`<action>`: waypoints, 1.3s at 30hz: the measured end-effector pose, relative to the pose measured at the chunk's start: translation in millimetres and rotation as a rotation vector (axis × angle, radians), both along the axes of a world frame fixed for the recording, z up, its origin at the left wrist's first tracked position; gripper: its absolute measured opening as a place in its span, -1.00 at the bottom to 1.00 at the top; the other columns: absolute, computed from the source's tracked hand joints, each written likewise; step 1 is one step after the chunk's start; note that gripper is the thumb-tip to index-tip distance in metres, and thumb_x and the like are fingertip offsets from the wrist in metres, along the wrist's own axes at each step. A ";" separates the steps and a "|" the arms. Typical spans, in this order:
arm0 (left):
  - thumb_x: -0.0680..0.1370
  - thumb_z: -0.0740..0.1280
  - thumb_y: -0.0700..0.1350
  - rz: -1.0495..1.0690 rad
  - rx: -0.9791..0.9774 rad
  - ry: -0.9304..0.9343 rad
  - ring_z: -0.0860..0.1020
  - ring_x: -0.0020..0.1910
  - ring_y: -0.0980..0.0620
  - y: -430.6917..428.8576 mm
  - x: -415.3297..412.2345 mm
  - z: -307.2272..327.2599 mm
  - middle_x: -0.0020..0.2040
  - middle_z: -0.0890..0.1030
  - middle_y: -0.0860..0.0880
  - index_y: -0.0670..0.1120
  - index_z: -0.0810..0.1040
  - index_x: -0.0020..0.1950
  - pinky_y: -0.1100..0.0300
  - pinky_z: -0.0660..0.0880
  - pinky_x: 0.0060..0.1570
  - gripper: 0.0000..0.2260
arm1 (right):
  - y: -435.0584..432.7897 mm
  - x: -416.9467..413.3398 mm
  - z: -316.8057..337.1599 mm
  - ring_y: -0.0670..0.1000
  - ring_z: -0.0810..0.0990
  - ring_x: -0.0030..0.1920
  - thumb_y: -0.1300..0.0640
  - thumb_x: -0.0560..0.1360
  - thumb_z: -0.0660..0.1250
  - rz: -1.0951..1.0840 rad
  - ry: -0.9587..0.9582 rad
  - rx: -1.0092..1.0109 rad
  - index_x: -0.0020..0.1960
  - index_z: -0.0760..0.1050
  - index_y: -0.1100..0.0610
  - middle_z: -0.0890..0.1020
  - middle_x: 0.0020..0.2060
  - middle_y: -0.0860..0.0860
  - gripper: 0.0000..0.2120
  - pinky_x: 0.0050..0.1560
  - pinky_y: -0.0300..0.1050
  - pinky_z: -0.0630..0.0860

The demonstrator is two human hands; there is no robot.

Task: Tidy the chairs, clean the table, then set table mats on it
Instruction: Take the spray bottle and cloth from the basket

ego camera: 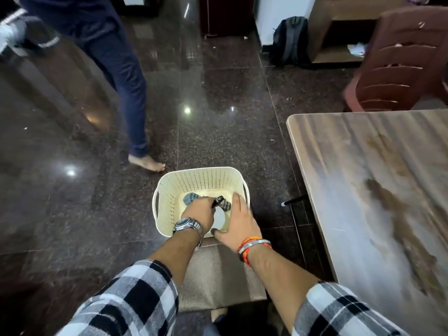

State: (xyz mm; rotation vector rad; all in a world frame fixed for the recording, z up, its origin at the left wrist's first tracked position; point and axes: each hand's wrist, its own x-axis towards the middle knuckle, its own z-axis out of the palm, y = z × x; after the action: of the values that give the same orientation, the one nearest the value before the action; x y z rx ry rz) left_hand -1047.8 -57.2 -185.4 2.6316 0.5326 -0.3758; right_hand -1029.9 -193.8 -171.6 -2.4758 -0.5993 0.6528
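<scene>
Inside the cream basket (194,183), the left hand (198,214) curls round a small dark object (219,199); the right hand (238,221) hovers spread, empty. Table (363,190) close right, someone's bare foot (148,163) just behind.

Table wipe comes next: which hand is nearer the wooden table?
Right. The right hand hovers over the right side of the basket, toward the table; the left hand is farther left inside the basket, gripping a dark object.
</scene>
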 end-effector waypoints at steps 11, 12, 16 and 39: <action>0.45 0.21 0.25 0.155 -0.286 -0.513 0.50 -0.43 0.10 0.0 9.6 72.0 -0.49 0.51 0.09 -0.03 0.48 -0.36 0.20 0.38 -0.38 -0.61 | 28.8 22.5 19.4 0.13 0.55 0.06 0.18 0.40 0.39 -0.328 -0.056 0.489 0.21 0.42 0.24 0.55 0.06 0.17 -0.59 0.07 -0.03 0.48; 0.48 0.16 0.28 0.260 -0.358 -0.546 0.50 -0.41 0.09 5.0 10.4 69.7 -0.47 0.52 0.09 -0.03 0.49 -0.34 0.18 0.38 -0.36 -0.57 | 26.2 26.1 23.4 0.14 0.55 0.04 0.12 0.39 0.36 -0.321 -0.090 0.500 0.17 0.43 0.23 0.55 0.01 0.12 -0.61 0.09 -0.01 0.49; 0.60 0.13 0.18 0.287 -0.168 -0.262 0.57 0.09 -0.13 33.5 11.9 11.4 0.09 0.63 -0.12 -0.05 0.49 0.23 0.07 0.46 0.02 -0.61 | 19.9 44.4 30.4 0.15 0.54 0.05 0.12 0.40 0.33 -0.310 -0.156 0.515 0.14 0.45 0.30 0.55 0.01 0.18 -0.62 0.04 -0.30 0.31; 0.48 0.26 0.01 0.128 0.045 0.040 0.53 -0.02 -0.23 58.6 28.3 -78.6 0.00 0.60 -0.20 -0.14 0.53 0.00 -0.01 0.45 0.06 -0.76 | 19.5 60.2 59.5 0.09 0.61 -0.22 -0.04 0.38 0.35 -0.547 -0.021 0.796 -0.08 0.55 0.06 0.62 -0.25 0.01 -0.79 -0.09 -0.03 0.55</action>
State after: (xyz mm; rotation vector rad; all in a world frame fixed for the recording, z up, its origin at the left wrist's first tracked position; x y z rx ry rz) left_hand -1019.5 1.4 -264.0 2.6203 0.7268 -0.3808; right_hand -969.7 -174.3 -112.1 -1.7609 -0.1150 0.1205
